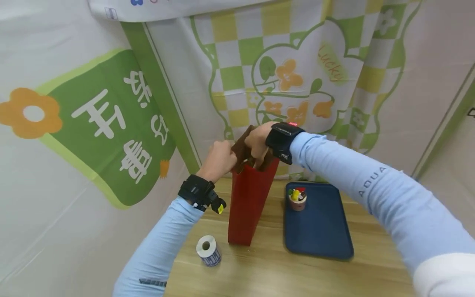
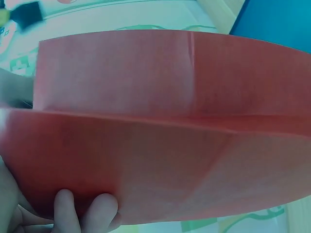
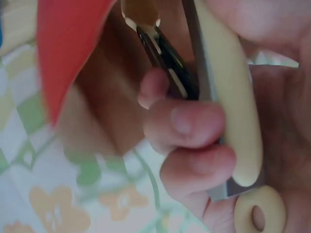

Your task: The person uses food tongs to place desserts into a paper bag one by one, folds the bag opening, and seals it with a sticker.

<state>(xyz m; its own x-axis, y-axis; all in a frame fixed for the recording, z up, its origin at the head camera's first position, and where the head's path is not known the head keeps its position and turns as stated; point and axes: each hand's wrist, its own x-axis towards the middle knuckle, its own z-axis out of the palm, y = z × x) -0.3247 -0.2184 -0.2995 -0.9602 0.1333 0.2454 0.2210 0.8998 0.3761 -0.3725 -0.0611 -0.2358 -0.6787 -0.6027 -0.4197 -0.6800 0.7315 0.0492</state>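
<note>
A tall red paper bag (image 1: 246, 202) with a brown inside stands on the wooden table. My left hand (image 1: 219, 159) grips the left side of its rim; in the left wrist view, fingertips (image 2: 99, 211) press on the red wall. At the bag's mouth, my right hand (image 1: 259, 140) reaches down into the opening. Its fingers curl round the cream-coloured handle of metal tongs (image 3: 233, 97), which has a ring at its end. Beyond those fingers, inside the bag, a small amber-brown piece (image 3: 141, 12) shows beside dark, shiny strips. The bag's lower contents are hidden.
Right of the bag lies a dark blue tray (image 1: 319, 231), with a small topped cupcake (image 1: 297, 205) near its back left corner. A roll of labels (image 1: 209, 251) stands at the front left of the bag. Printed cloth (image 1: 237, 78) hangs behind the table.
</note>
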